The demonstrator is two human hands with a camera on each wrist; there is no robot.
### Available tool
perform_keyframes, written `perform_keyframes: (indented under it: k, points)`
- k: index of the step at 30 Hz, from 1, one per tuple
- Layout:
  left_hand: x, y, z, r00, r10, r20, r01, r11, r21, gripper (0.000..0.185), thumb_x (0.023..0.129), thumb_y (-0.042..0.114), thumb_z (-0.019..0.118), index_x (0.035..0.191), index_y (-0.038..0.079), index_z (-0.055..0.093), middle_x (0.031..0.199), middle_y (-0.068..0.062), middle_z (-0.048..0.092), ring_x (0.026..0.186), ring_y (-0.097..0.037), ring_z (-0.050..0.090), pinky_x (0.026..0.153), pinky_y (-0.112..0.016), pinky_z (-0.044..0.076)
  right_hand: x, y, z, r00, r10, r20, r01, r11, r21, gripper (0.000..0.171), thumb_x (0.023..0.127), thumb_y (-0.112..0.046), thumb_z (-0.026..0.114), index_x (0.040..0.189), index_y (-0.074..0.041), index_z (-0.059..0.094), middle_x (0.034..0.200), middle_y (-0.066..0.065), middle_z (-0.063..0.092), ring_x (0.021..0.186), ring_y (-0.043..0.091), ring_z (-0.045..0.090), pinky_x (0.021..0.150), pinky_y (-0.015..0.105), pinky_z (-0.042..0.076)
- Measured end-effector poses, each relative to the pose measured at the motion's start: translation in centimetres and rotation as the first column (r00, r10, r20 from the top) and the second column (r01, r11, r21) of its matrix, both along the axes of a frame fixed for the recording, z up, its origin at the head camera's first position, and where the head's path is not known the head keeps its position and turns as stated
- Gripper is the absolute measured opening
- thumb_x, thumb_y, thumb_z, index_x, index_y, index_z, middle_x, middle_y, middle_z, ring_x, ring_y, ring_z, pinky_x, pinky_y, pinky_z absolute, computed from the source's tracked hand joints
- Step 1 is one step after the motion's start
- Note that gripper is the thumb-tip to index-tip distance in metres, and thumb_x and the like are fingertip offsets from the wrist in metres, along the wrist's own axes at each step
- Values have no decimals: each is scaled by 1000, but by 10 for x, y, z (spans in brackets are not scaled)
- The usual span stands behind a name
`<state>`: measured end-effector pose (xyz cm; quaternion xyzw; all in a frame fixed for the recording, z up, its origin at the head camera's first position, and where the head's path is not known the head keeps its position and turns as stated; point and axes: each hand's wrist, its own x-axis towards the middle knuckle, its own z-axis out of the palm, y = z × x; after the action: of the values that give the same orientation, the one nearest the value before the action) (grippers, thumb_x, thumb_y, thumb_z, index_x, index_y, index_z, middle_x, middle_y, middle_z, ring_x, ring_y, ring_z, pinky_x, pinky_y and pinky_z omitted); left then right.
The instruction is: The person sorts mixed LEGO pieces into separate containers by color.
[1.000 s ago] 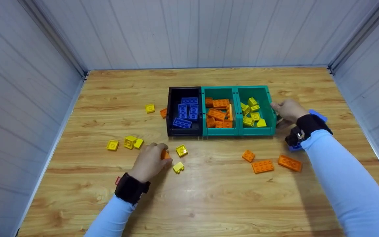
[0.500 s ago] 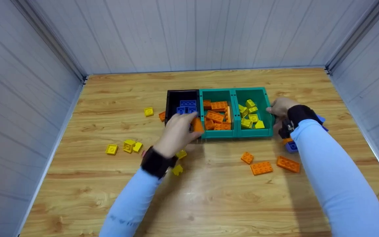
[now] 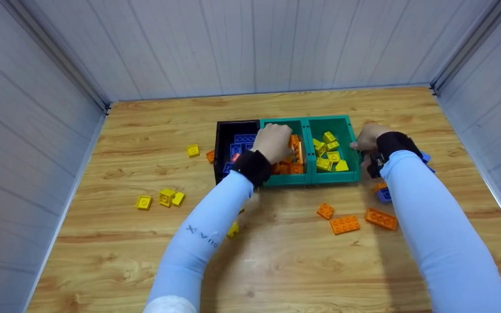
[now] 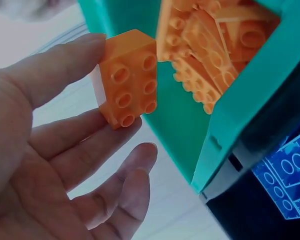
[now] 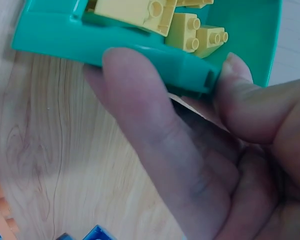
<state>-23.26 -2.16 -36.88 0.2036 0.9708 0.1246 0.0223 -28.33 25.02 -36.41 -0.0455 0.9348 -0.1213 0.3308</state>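
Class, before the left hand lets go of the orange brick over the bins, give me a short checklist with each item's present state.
1. Orange brick pinched by left hand: ok.
2. Brick over the middle bin, which holds orange bricks: ok.
3. Right hand grips the right bin wall: ok.
4. The right bin holds only yellow bricks: ok.
5. All orange bricks off the table: not ok, loose orange bricks lie there.
6. Bins touching each other: cannot tell.

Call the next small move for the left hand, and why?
Probably let go. The left hand pinches an orange brick right over the middle bin, which already holds orange bricks, while the right hand grips the yellow bin's wall.
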Motion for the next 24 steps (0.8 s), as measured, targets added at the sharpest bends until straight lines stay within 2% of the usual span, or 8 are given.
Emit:
perform_keyframes:
  k: [5,7,9,13,16,19,24]
  points:
    - [-12,1,-5,999,17,36,-15,999,-44,19,93,22,71,104,7,68,104,-12,68,98,-32,61,84,-45,51,4,-12,1,1000,0,-10,0,1000,19,48,107,-28,44,115,14,64,88,19,73,90,35,68,98,51,46]
    - [-16,1,-8,999,36,40,-34,998,-48,19,93,23,71,102,7,68,103,-12,69,99,-32,62,84,-46,52,6,-17,2,1000,22,-18,-21,999,43,47,107,-27,43,114,15,64,91,20,72,94,36,67,98,50,46]
    - [-21,-1,-13,998,60,37,-58,997,-44,18,93,23,71,100,6,68,99,-11,69,97,-32,63,84,-47,52,7,-22,3,997,56,-46,-52,996,78,46,107,-27,44,111,14,66,105,26,69,102,39,64,99,50,45]
    - [-24,-8,-16,996,85,25,-85,996,-30,25,94,24,70,110,5,68,102,-12,69,98,-32,64,83,-47,54,7,-31,1,989,114,-96,-100,986,133,44,106,-27,46,108,11,68,127,35,56,112,44,57,100,51,45]
    - [-22,-18,-9,997,81,3,-81,997,-17,29,95,20,68,120,5,66,109,-13,69,99,-31,65,83,-45,54,7,-34,1,989,102,-106,-89,989,122,44,106,-26,47,107,11,68,126,36,56,111,44,58,99,51,45]
    - [-16,-33,4,996,86,-16,-85,996,8,33,96,19,67,125,4,66,116,-13,68,103,-29,65,87,-42,53,7,-36,0,990,76,-118,-64,993,100,42,105,-26,48,109,11,68,127,36,55,112,44,57,99,52,45]
    - [1,-79,25,991,121,-54,-116,990,84,45,96,21,67,136,3,58,131,-16,61,119,-32,58,104,-43,43,5,-38,-2,990,92,-111,-81,992,97,44,106,-28,47,115,11,66,130,35,54,115,45,56,100,52,44]
